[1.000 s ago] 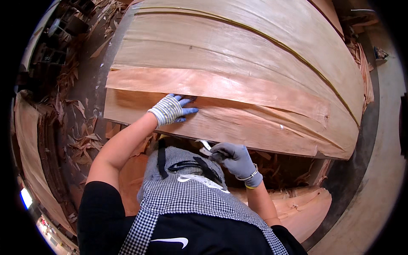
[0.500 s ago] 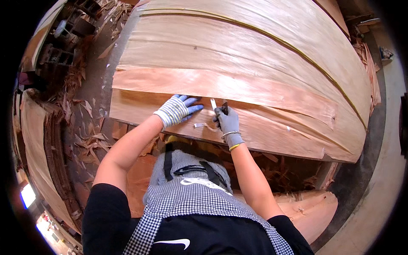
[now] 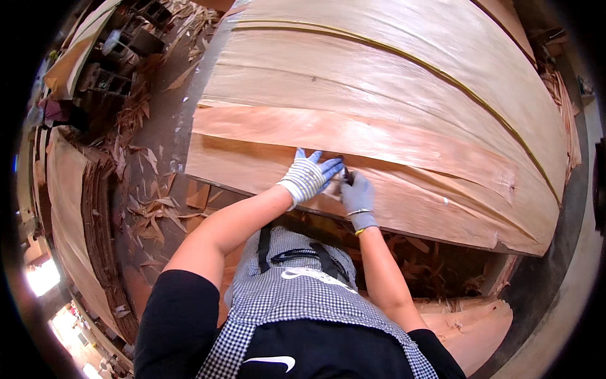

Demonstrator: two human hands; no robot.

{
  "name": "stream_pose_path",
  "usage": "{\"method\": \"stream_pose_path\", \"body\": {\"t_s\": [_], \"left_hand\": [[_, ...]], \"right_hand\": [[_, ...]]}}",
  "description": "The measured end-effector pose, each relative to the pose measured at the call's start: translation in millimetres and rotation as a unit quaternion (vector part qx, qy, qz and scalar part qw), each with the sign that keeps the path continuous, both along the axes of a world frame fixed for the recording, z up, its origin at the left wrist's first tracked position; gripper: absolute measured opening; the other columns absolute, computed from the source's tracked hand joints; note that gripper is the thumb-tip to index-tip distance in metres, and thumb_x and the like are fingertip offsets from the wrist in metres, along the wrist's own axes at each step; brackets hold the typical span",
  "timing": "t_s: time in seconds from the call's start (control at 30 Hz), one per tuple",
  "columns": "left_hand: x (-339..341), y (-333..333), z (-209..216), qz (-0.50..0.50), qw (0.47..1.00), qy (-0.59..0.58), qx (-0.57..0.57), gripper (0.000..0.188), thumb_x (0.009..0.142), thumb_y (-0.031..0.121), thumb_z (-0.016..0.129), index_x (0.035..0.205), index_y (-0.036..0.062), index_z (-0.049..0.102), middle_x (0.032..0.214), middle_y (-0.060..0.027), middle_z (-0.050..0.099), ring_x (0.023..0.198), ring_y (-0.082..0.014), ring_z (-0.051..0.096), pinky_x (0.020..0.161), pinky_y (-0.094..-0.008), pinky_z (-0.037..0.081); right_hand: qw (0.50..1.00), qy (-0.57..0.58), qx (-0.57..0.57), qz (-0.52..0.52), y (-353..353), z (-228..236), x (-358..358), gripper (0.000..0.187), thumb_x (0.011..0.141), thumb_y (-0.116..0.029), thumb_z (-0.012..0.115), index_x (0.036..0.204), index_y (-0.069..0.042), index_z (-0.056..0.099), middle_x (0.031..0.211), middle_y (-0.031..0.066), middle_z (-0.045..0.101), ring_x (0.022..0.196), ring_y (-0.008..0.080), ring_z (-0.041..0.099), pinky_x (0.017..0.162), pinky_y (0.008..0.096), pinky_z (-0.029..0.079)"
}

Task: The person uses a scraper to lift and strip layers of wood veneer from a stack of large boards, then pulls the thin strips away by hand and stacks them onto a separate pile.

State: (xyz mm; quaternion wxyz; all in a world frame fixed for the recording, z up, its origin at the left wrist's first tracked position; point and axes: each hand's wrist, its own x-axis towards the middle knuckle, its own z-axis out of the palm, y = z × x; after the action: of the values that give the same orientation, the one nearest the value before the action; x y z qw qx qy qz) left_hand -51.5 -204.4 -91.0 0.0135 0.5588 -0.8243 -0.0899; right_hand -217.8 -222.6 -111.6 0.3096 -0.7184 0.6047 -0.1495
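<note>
A pale wood veneer sheet [image 3: 265, 165] lies on the stack in front of me, with a narrower reddish veneer strip [image 3: 278, 126] across it. My left hand [image 3: 310, 174], in a striped white glove with blue fingers, rests on the sheet below the strip, fingers spread. Close to its fingertips, my right hand [image 3: 360, 197], in a grey glove, is closed round a small dark tool [image 3: 347, 177]; its exact kind is hard to make out. A small pale scrap [image 3: 333, 189] shows between the hands, partly hidden.
Long dark-edged seams cross the wide veneer stack [image 3: 379, 82]. Another veneer stack [image 3: 69, 202] stands at the left. Torn veneer scraps [image 3: 154, 218] litter the floor beside it. Near my right elbow lies a curved veneer piece [image 3: 480, 331].
My left hand has moved right, up close to my right hand. The right hand has turned and drawn slightly toward me with the dark tool. The whole view has shifted a little.
</note>
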Motion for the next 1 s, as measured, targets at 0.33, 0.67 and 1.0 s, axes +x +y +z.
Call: {"method": "stream_pose_path", "body": {"t_s": [0.33, 0.67, 1.0], "left_hand": [[60.5, -8.0, 33.1, 0.074, 0.995, 0.057, -0.017, 0.049, 0.083, 0.035, 0.048, 0.127, 0.0138, 0.043, 0.121, -0.0103, 0.05, 0.107, -0.0289, 0.049, 0.088, -0.0498, 0.037], [286.4, -106.1, 87.0, 0.017, 0.991, 0.06, -0.118, 0.046, 0.083, 0.029, 0.051, 0.125, 0.0115, 0.045, 0.136, -0.0102, 0.037, 0.127, -0.0314, 0.032, 0.105, -0.047, 0.02], [371.8, 35.3, 8.6, -0.037, 0.999, 0.033, -0.007, 0.068, 0.074, 0.044, 0.057, 0.13, 0.008, 0.041, 0.139, -0.0089, 0.033, 0.131, -0.031, 0.025, 0.108, -0.0504, 0.01]], "right_hand": [[0.922, -0.273, 0.245, -0.123, 24.8, 58.5, -43.1, 0.02, 0.085, -0.005, 0.048, 0.105, 0.001, 0.049, 0.077, 0.0116, 0.064, 0.044, 0.0108, 0.05, 0.038, 0.023, 0.04], [0.876, -0.265, 0.305, -0.264, 90.9, 85.0, 115.3, 0.01, 0.084, -0.01, 0.057, 0.085, 0.0, 0.058, 0.069, 0.0091, 0.064, 0.041, 0.0087, 0.048, 0.036, 0.021, 0.037], [0.833, -0.342, 0.347, -0.261, 84.1, 101.4, 288.3, 0.023, 0.085, -0.022, 0.059, 0.095, -0.002, 0.053, 0.074, 0.0082, 0.064, 0.043, 0.0072, 0.05, 0.035, 0.0183, 0.035]]}}
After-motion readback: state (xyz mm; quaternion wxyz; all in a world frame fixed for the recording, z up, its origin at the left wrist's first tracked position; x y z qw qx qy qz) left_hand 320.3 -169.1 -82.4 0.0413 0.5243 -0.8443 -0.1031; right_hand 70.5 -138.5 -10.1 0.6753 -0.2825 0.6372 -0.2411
